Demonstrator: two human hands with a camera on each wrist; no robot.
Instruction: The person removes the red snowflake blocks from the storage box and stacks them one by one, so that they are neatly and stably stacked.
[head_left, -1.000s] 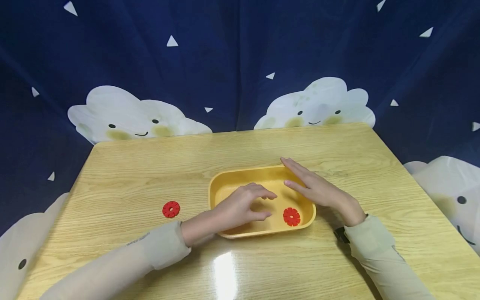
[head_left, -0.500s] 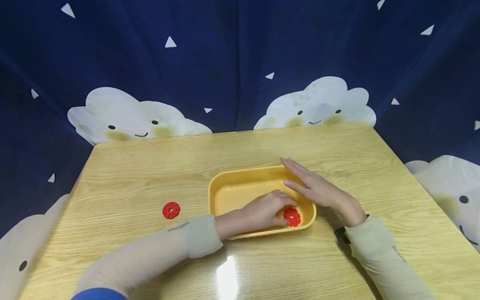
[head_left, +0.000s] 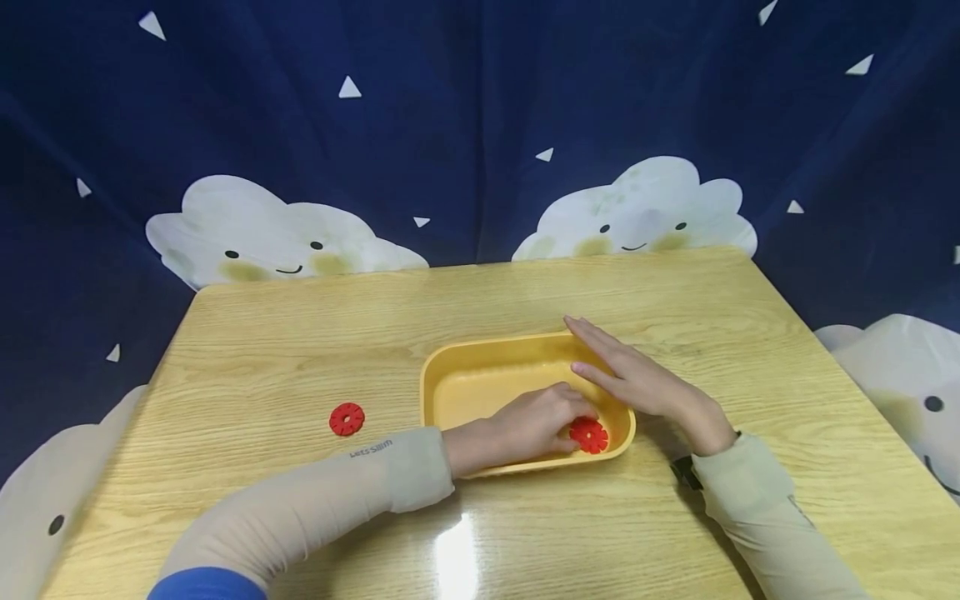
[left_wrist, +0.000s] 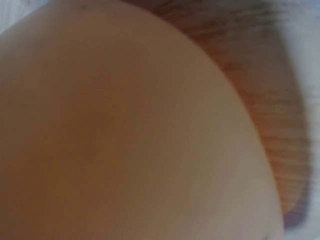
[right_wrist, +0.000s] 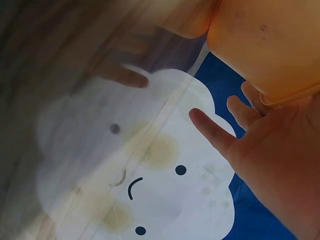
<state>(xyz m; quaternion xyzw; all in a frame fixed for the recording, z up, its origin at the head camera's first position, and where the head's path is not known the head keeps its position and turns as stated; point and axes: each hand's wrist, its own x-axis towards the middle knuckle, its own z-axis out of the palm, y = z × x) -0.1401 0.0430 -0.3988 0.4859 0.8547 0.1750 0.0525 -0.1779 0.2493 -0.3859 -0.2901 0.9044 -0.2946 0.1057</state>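
Note:
In the head view a yellow plastic tray (head_left: 495, 354) sits on the table, with a red notched interlocking disc (head_left: 590, 436) in its near right corner. My left hand (head_left: 528, 423) reaches into the tray, its curled fingers and thumb at the left side of that disc, pinching its edge. Straight-fingered, my right hand (head_left: 637, 375) rests over the tray's right rim, the thumb on the inner side. The right wrist view has the palm (right_wrist: 280, 160) against the tray's outer wall (right_wrist: 265, 45). Blurred skin (left_wrist: 125, 125) fills most of the left wrist view.
A second red notched disc (head_left: 347, 419) lies flat on the wooden table (head_left: 300, 350), left of the tray. Behind the table hangs a dark blue curtain (head_left: 420, 100) printed with white clouds.
My left hand has moved right and down inside the tray, its fingers coming to the red disc in the corner. My right hand has stayed on the rim.

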